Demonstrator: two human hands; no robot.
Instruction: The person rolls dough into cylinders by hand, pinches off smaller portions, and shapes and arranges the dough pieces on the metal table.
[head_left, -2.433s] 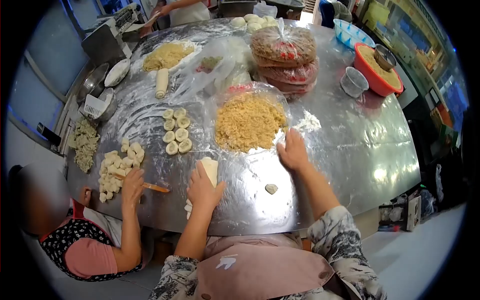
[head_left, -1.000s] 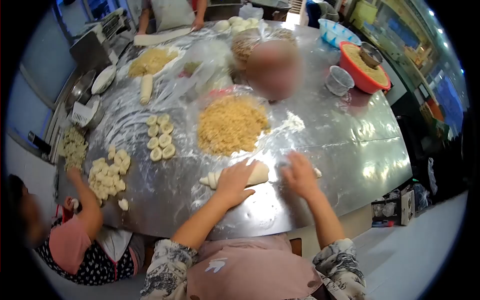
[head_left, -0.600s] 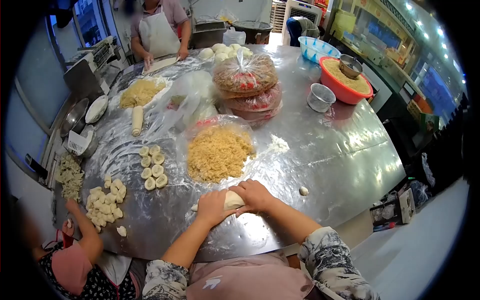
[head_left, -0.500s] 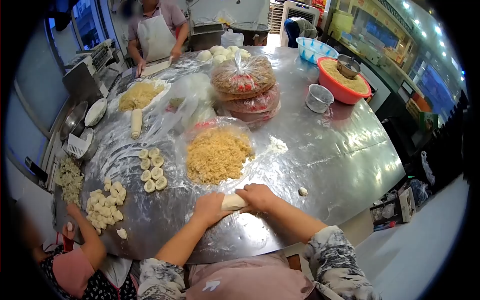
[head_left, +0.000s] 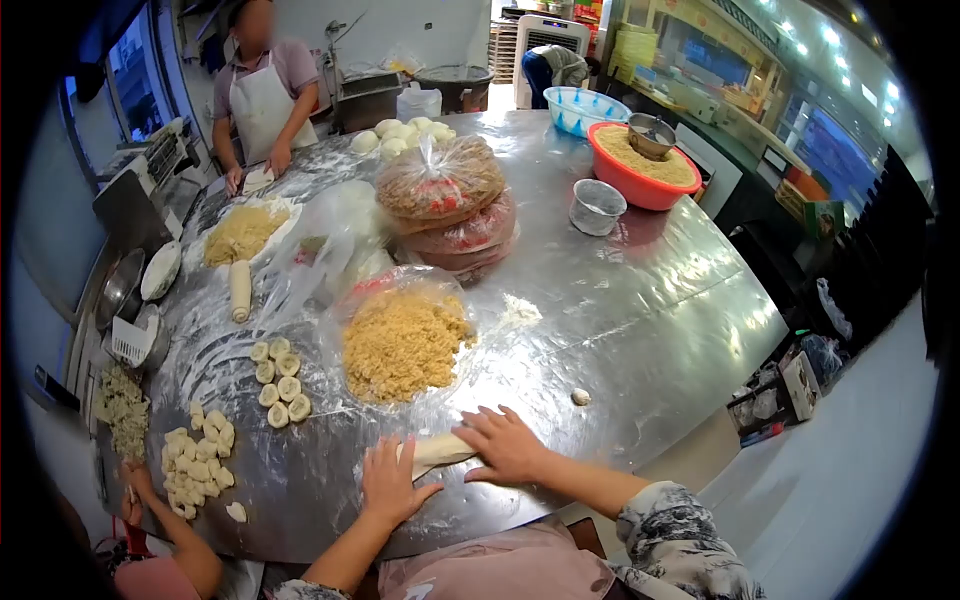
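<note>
A pale dough roll lies on the metal table near its front edge, slightly slanted. My left hand rests on its left end, fingers stretched out and thumb apart. On the right end, my right hand lies flat with its fingers spread. Just beyond the roll, a mound of yellowish crumbly filling sits on a plastic sheet. A small dough lump is to the right of my right hand.
Several round dough pieces and a heap of cut dough lie left. Stacked bags and a red basin stand farther back. One co-worker's hands are at lower left; another person works at the far side.
My fingers have gone from wrapped round the dough roll to stretched flat on it. More of the roll shows between my hands. The camera view has shifted, and the far person's flat dough looks smaller.
</note>
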